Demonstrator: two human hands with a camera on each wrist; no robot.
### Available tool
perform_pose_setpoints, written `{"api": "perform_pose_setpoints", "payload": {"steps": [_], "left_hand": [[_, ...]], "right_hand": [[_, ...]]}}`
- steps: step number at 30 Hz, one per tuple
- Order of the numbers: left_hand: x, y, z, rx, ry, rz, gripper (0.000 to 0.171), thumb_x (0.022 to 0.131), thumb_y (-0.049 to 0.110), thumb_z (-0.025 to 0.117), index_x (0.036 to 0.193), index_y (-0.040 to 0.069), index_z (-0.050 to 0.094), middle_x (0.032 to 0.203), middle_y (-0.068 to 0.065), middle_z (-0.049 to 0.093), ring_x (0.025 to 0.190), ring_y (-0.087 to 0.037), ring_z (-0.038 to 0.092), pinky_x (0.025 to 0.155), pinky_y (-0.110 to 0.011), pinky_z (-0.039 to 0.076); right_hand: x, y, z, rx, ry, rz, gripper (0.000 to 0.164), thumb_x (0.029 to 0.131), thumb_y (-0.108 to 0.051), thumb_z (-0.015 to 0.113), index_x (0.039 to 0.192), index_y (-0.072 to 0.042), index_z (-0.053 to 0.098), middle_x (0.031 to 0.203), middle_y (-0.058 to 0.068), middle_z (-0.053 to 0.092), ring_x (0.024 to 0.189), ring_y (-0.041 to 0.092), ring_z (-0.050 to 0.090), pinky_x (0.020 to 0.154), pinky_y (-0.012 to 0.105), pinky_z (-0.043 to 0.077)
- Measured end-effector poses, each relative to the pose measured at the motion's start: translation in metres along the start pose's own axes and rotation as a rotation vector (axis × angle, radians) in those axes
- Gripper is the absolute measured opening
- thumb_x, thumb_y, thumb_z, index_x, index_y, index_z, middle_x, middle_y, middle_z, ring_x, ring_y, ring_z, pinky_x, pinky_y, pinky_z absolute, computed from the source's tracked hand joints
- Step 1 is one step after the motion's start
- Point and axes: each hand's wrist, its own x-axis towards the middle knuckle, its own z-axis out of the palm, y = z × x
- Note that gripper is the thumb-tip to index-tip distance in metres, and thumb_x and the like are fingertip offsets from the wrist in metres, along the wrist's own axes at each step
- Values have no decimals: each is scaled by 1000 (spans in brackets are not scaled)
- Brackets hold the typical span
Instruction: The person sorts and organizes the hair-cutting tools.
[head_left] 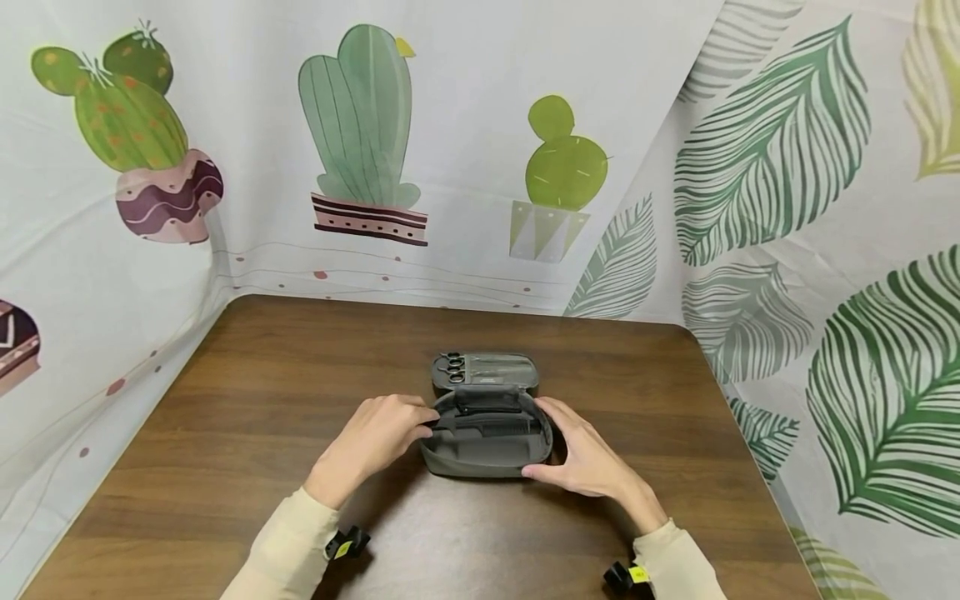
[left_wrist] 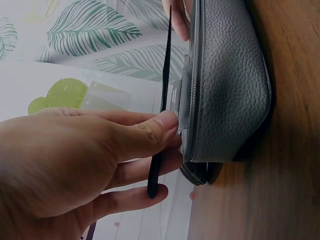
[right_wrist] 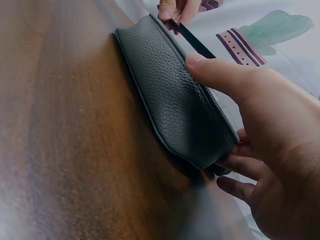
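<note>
Behind the wood-grain table [head_left: 225, 467], a cactus-print curtain [head_left: 465, 100] is hanging; scissors [head_left: 454, 365] are sitting in the folded-back lid [head_left: 501, 367]. The left hand [head_left: 378, 437] is pinching a slim black comb [head_left: 504, 427] over the grey pebbled zip case [head_left: 480, 468] — the right hand [head_left: 588, 454] is clasping the case's right end.

I have a grey, pebbled-leather case [head_left: 480, 468] standing unzipped on the brown table [head_left: 360, 350], its lid [head_left: 502, 367] laid back on the far side. Ring-handled tools [head_left: 453, 367] sit in the lid, handles to the left. My right hand [head_left: 592, 458] holds the case's right end; my left hand [head_left: 378, 437] pinches a slim black comb [left_wrist: 166, 75] by one end, lengthwise over the open compartment.
</note>
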Motion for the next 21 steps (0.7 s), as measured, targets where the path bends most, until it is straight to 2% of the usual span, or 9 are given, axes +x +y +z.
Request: {"api": "perform_pose_setpoints", "payload": {"steps": [13,21], "left_hand": [[8,9,1,42,-12,13,12,85,18,83,97,18,82,92,5,75,74,-19,72,57,-41,59],[16,18,4,58,-45,-6,6,83,18,84,87,18,79,82,4,73,67,-21,69,55,-41,57]], "right_hand": [[1,0,3,-17,12,-4,103,80,-65,76,159,-9,41,157,14,43,141,21,38,113,49,38],[1,0,4,-14,17,-8,102,81,-64,76,159,-9,41,156,14,44,141,20,38,112,49,39]]}}
